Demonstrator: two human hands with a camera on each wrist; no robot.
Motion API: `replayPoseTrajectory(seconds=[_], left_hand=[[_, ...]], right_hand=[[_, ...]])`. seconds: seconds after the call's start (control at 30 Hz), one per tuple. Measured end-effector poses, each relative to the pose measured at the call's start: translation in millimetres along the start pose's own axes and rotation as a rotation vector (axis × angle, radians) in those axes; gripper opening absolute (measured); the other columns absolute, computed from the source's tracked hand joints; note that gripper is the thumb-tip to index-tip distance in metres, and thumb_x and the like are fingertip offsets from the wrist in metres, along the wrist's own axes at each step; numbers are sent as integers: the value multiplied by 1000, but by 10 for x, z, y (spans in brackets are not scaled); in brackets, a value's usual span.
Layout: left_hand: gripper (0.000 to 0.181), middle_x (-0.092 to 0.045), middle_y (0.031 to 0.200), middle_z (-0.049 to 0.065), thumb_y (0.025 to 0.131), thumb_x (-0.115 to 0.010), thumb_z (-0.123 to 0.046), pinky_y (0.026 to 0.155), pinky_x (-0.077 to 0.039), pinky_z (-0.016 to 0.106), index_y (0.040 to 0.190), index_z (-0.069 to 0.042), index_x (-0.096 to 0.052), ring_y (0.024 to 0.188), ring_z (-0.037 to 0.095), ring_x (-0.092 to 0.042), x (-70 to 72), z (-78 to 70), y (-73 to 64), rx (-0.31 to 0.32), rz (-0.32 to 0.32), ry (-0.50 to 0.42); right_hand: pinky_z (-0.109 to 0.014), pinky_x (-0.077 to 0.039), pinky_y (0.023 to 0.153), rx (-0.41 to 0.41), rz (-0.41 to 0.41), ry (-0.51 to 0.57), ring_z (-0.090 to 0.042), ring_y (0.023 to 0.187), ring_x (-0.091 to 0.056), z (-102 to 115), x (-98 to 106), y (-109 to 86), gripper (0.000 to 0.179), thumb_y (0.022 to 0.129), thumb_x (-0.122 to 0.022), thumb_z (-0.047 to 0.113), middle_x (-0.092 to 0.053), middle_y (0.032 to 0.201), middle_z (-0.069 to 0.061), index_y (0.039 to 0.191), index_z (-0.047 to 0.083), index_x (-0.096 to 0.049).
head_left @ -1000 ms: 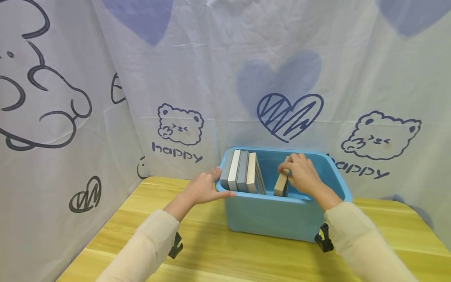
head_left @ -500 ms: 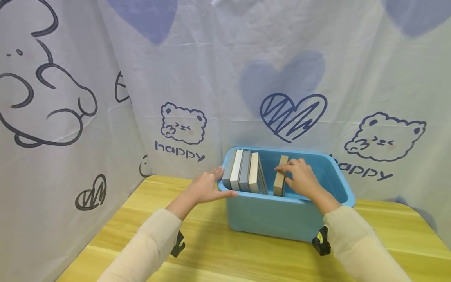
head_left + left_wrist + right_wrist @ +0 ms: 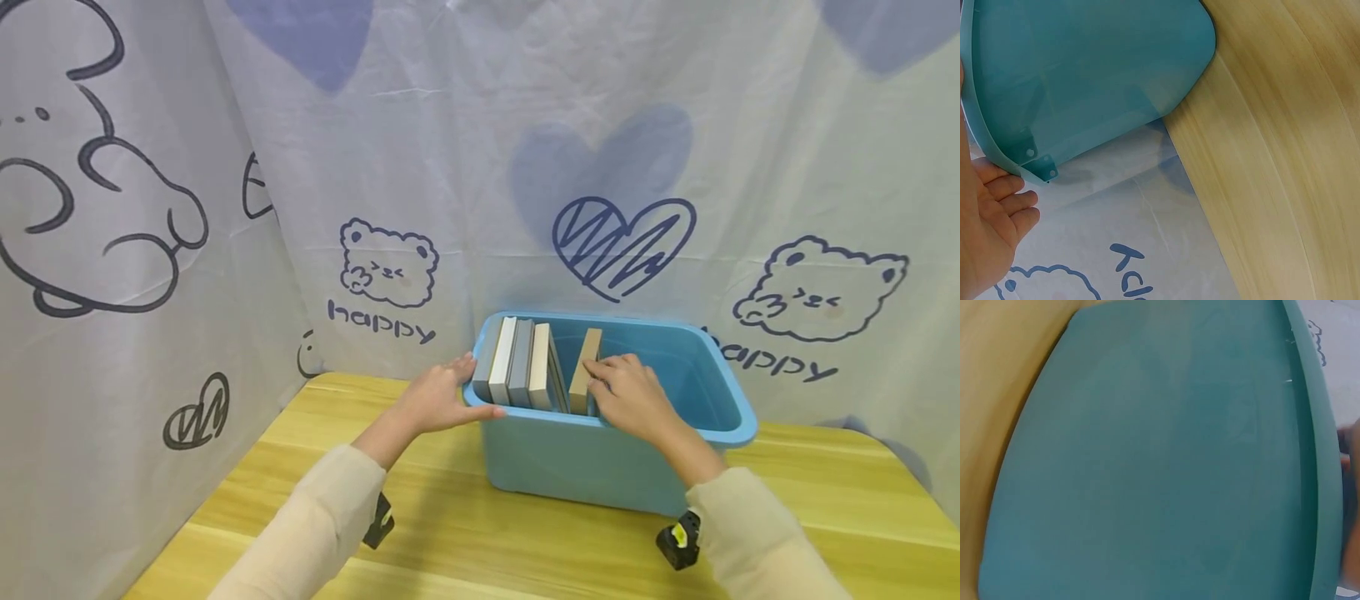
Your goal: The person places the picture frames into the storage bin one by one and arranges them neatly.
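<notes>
A light blue plastic bin (image 3: 581, 462) holds several books standing on edge. At its left end is a close row of grey, white and cream books (image 3: 519, 367). A tan book (image 3: 583, 375) stands apart, a narrow gap to the right of that row. My right hand (image 3: 636, 398) reaches over the front rim, its extended fingertips against the tan book's right side. My left hand (image 3: 431, 400) rests at the bin's front left corner, thumb along the front rim, fingers at the left rim. In the left wrist view, that hand's loosely bent fingers (image 3: 1013, 203) lie beside the rim.
The bin stands on a wood-grain table (image 3: 540, 558), close to a white printed curtain (image 3: 480, 167) behind it. More of this curtain hangs on the left. In the right wrist view the bin's front wall (image 3: 1147, 450) fills most of the picture.
The right hand has gone from pinching the tan book's top to touching its right side. The tan book has shifted left, closer to the row. The left hand has stayed at the rim.
</notes>
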State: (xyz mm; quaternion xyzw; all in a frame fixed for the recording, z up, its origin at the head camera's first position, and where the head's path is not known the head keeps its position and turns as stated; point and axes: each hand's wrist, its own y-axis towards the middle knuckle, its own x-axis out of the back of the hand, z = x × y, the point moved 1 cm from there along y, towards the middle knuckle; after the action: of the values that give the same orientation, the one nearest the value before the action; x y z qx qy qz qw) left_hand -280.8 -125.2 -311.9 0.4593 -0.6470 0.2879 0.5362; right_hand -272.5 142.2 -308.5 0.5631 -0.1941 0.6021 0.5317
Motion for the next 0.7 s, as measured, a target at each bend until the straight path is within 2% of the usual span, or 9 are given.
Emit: replayPoseTrajectory(seconds=[0.1,0.17,0.43,0.5,0.57,0.67,0.7], left_hand=[[92,-31,146,20,79,-61,-60,110,-33,41,139,4,-34,136,34,-32,-4,2,-3,3,0,-2],[92,-31,146,20,79,-60,-60,110,-33,42,139,4,-34,135,34,-33,-8,4,-4,0,-1,1],[92,-31,146,21,79,-60,-60,110,-32,42,139,5,-33,136,34,-32,-16,4,-1,-3,-3,5],[92,-32,146,22,79,-60,-60,110,-33,42,139,5,-34,136,34,-33,-15,3,1,-6,-8,4],[92,-32,146,22,79,-60,-60,110,-33,42,139,5,-34,135,34,-33,-14,1,3,-7,-11,2],[92,-32,146,21,79,-60,-60,110,-33,42,139,5,-34,135,34,-33,-15,2,3,-5,-11,1],[92,-32,146,21,79,-60,-60,110,-33,42,139,5,-34,135,34,-33,-17,2,2,-4,-10,2]], right_hand=[[-61,-39,90,-14,13,70,-45,114,-46,18,-9,-20,44,96,-48,26,-57,123,-26,128,-4,-53],[-61,-38,93,-28,17,96,-44,115,-45,20,-15,-32,49,94,-52,30,-55,125,-27,129,-4,-51],[-58,-43,92,-43,59,114,-43,116,-46,19,11,-45,61,85,-66,33,-54,125,-27,129,-6,-50],[-46,-52,77,-55,85,146,-34,86,-59,15,20,-33,62,84,-67,32,-63,104,-25,130,-6,-49],[-37,-51,63,-75,112,186,-25,58,-53,12,29,-21,63,84,-68,31,-64,107,-26,131,-5,-48],[-32,-47,59,-101,145,230,-21,55,-53,15,35,-1,64,83,-69,31,-63,111,-26,132,-4,-47],[-36,-51,67,-106,150,238,-27,70,-61,17,32,7,64,83,-69,32,-57,123,-26,132,-3,-47]])
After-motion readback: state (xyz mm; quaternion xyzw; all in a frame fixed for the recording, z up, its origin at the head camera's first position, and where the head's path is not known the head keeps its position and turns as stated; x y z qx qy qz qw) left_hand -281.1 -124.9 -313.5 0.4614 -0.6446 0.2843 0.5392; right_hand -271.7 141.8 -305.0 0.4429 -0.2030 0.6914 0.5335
